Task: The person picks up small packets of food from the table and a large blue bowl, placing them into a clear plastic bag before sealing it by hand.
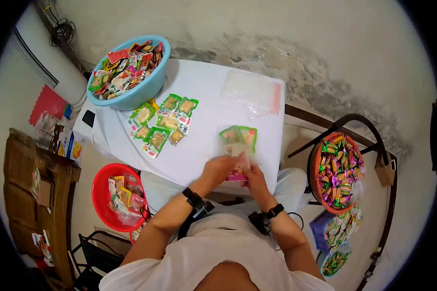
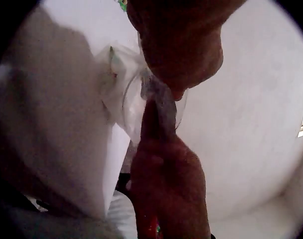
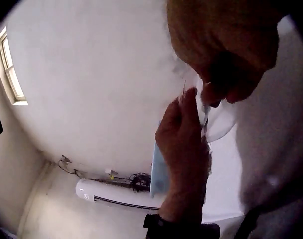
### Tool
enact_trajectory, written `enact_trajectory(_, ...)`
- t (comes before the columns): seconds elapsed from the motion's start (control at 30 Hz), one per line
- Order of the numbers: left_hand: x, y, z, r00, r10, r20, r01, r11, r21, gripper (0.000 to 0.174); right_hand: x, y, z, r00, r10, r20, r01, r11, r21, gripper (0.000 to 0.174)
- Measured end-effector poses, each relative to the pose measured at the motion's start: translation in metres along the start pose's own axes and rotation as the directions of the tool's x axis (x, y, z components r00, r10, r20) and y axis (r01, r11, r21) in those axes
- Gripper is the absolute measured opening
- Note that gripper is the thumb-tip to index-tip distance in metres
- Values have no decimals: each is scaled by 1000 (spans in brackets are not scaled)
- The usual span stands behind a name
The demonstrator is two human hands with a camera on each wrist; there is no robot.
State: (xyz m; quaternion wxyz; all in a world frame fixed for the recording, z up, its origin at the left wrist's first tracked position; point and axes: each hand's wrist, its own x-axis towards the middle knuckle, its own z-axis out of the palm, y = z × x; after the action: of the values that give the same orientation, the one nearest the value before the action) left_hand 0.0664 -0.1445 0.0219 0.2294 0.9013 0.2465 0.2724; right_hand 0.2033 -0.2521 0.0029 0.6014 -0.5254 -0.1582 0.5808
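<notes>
Both hands meet over the front edge of the white-covered table at a clear plastic bag (image 1: 234, 150) with a pink band at its mouth. Green-edged snack packets (image 1: 247, 137) show through its far end, which lies toward the tabletop. My left hand (image 1: 217, 169) pinches the bag's mouth from the left. On the other side my right hand (image 1: 258, 182) grips the same end, thumb uppermost. In the left wrist view the clear film (image 2: 134, 102) spreads beside the fingers. Several more green packets (image 1: 170, 121) lie in a loose group left of the bag.
A blue basin (image 1: 153, 89) heaped with mixed packets stands at the table's back left. Flat clear bags (image 1: 250, 92) lie at the back right. A red basin (image 1: 99, 201) sits low at left; an orange basin (image 1: 318, 165) of wrapped sweets stands right, beside a black chair (image 1: 357, 119).
</notes>
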Motion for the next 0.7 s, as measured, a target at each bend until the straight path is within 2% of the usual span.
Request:
enact_trajectory(0.03, -2, 3, 1, 997, -36, 72, 36, 999, -9, 36, 4, 0, 4, 999, -46, 0, 46, 999, 4, 30)
enact_trajectory(0.07, -4, -1, 5, 999, -30, 45, 34, 997, -76, 44, 13, 3, 2, 999, -43, 4, 43, 999, 2, 30)
enact_trajectory(0.1, -5, 0, 3, 998, -35, 43, 38, 997, -73, 44, 27, 9, -3, 999, -6, 41, 7, 1000, -24, 29)
enact_trajectory(0.17, -3, 3, -1, 994, -35, 99, 47, 992, -115, 33, 43, 11, -9, 995, 31, 90, -26, 998, -57, 28)
enact_trajectory(0.2, -1, 6, 0, 995, -46, 89, 55, 993, -106, 33, 48, 10, -12, 967, -141, 212, 217, 893, -395, 28)
enact_trajectory(0.23, 3, 13, 6, 995, 54, -89, -72, 973, -219, 37, 50, 4, -11, 888, -250, 385, 452, 626, -636, 27)
enact_trajectory(0.27, 3, 5, -2, 948, 109, -299, -188, 950, -251, 42, 62, -1, 5, 951, -189, 245, 271, 889, -369, 26)
enact_trajectory(0.3, 1, 0, 1, 975, 85, -204, -107, 989, -99, 33, 56, -14, 22, 994, -43, 102, 46, 998, -32, 25)
enact_trajectory(0.33, -2, -5, 8, 995, 6, -99, -17, 993, -113, 26, 54, -28, 44, 998, 26, -63, -20, 996, 90, 18)
enact_trajectory(0.37, -3, -8, 12, 993, -17, -120, 6, 996, -88, 26, 61, -25, 49, 999, 37, -25, -34, 996, 80, 18)
enact_trajectory(0.43, 0, -12, 20, 986, -84, -142, 46, 968, -248, 21, 72, -21, 38, 988, -98, -119, 97, 995, -21, 18)
enact_trajectory(0.57, 3, -21, 31, 978, -155, -142, 112, 955, -274, 24, 109, 4, 3, 985, -144, -93, 145, 989, 13, 20)
enact_trajectory(0.6, 3, -19, 29, 980, -174, -93, 146, 956, -255, 25, 124, 20, -21, 964, -265, -17, 252, 934, -253, 17)
enact_trajectory(0.63, 4, -17, 25, 980, -196, -45, 180, 955, -237, 26, 124, 22, -23, 930, -356, 92, 353, 797, -489, 14)
enact_trajectory(0.67, 2, -14, 22, 978, -204, -46, 188, 952, -242, 26, 121, 22, -30, 933, -348, 93, 346, 797, -494, 14)
enact_trajectory(0.7, 0, -10, 16, 982, -187, -25, 175, 952, -250, 27, 102, 4, -24, 968, -234, 87, 248, 859, -449, 14)
